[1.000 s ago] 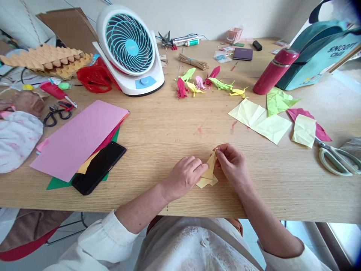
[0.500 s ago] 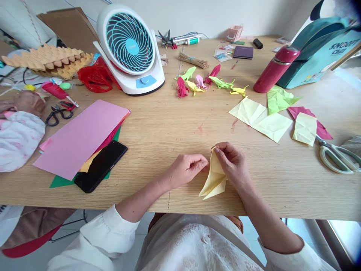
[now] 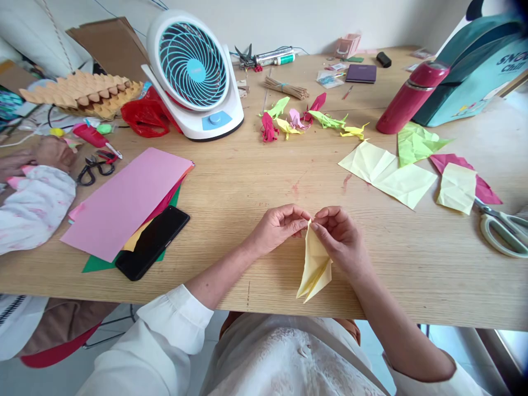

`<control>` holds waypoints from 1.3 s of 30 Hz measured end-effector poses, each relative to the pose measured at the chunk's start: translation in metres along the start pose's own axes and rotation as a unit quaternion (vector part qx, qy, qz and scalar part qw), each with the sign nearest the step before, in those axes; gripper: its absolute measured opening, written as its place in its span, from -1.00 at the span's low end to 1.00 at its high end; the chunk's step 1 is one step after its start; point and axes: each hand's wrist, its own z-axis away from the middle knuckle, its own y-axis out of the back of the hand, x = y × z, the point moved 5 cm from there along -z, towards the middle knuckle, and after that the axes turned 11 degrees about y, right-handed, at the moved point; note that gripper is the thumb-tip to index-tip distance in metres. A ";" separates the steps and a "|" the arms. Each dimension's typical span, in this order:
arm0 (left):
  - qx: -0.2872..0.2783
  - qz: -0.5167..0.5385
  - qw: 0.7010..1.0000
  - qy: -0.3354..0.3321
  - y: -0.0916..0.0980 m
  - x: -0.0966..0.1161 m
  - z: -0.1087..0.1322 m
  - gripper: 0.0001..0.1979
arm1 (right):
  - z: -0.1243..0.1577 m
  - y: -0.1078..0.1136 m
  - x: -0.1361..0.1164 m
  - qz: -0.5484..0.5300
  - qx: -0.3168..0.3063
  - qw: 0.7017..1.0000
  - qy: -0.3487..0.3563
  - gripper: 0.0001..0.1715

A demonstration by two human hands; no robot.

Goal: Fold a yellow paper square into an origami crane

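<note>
A folded piece of pale yellow paper (image 3: 315, 264) hangs from my fingers above the front of the wooden table, its split, pointed end towards me. My left hand (image 3: 281, 228) pinches its top tip between thumb and forefinger. Right beside it, my right hand (image 3: 340, 236) grips the same upper end, thumb on the near face. Farther off lie several small folded paper figures (image 3: 305, 120) in green, pink, red and yellow. To the right are creased pale yellow sheets (image 3: 388, 170), a creased lime green sheet (image 3: 418, 146) and a dark pink one (image 3: 485, 184).
Left of my arms a black phone (image 3: 152, 242) rests on stacked coloured paper (image 3: 132, 201). A white fan (image 3: 193, 77) stands behind. At right are scissors (image 3: 501, 228), a red flask (image 3: 412, 99) and a teal bag (image 3: 470, 77). Another person's hand (image 3: 55, 153) is at far left.
My left hand has moved up and right, from beside the paper to pinching its top tip. The paper now hangs more upright. The view has shifted slightly.
</note>
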 end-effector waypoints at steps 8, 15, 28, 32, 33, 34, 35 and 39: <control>-0.010 0.032 0.999 -0.005 -0.003 -0.001 0.003 -0.75 | 0.003 -0.002 -0.004 0.030 -0.005 0.999 0.015 -0.72; 0.020 0.008 0.999 -0.033 -0.001 -0.001 0.005 -0.77 | 0.005 -0.001 -0.010 0.104 0.004 0.993 0.050 -0.80; 0.024 -0.006 0.999 -0.022 0.000 -0.005 0.005 -0.77 | 0.006 -0.001 -0.010 0.104 0.004 0.992 0.066 -0.79; 0.021 -0.004 1.000 -0.021 -0.001 -0.004 0.006 -0.80 | 0.006 -0.001 -0.011 0.100 -0.001 0.993 0.069 -0.78; 0.022 -0.005 1.000 -0.020 -0.001 -0.004 0.007 -0.80 | 0.007 -0.002 -0.011 0.100 -0.004 0.992 0.071 -0.78; 0.024 -0.007 0.999 -0.020 -0.001 -0.004 0.007 -0.80 | 0.007 -0.002 -0.011 0.100 -0.007 0.992 0.073 -0.78; 0.027 -0.010 0.999 -0.023 -0.001 -0.003 0.007 -0.80 | 0.007 -0.002 -0.011 0.101 -0.009 0.992 0.076 -0.78; 0.054 -0.035 0.997 -0.042 0.000 0.000 0.009 -0.83 | 0.007 -0.004 -0.012 0.105 -0.017 0.990 0.090 -0.79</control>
